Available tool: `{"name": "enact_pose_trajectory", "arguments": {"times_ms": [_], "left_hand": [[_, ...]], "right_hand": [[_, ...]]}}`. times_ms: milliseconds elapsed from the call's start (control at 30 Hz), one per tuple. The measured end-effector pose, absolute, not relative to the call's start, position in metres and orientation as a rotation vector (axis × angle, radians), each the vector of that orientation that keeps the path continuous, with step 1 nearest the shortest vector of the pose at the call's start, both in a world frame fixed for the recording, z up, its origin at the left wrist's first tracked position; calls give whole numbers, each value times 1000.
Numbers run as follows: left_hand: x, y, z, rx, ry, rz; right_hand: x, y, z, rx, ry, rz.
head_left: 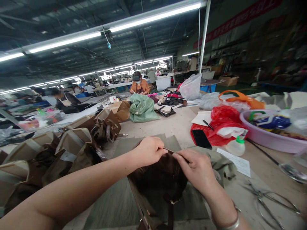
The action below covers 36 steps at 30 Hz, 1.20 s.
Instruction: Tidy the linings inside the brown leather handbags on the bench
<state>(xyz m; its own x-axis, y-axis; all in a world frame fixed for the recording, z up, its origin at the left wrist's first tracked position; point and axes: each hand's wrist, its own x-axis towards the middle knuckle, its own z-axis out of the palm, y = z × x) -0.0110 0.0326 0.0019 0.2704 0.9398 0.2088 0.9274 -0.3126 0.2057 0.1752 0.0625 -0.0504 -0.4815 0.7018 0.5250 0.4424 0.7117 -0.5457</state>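
Note:
A dark brown bag (pixel 158 182) stands on the worktable in front of me, its far top edge raised between my hands. My left hand (pixel 150 150) pinches that edge with thumb and forefinger. Just to the right, my right hand (pixel 195 166) grips the same edge, thumb on the near side. A strap with a small metal buckle (pixel 174 202) hangs down the bag's near side. Beneath the bag lies a grey-green sheet (pixel 112 201). Olive cloth (pixel 222 163) lies bunched beyond my right hand.
Several brown and beige bags (pixel 76 140) crowd the left side. To the right are scissors (pixel 261 195), a black phone (pixel 201 139), a red plastic bag (pixel 223 118), a green-capped bottle (pixel 236 147) and a pink basin (pixel 271 137). A green sack (pixel 144 108) sits ahead, before a seated person (pixel 139 85).

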Motion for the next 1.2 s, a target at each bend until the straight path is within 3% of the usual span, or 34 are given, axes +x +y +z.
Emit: {"name": "enact_pose_trajectory", "arguments": {"times_ms": [400,867,1200], "left_hand": [[-11,33,0,2507,1832,441],[-31,19,23,2499,1714,411],[-9,33,8,2463,1737,483]], "right_hand": [[169,59,-47,-910,-2228,206],[190,59,-32,-933,-2219,259],[211,59,-25,-1054,-2311,239]]}}
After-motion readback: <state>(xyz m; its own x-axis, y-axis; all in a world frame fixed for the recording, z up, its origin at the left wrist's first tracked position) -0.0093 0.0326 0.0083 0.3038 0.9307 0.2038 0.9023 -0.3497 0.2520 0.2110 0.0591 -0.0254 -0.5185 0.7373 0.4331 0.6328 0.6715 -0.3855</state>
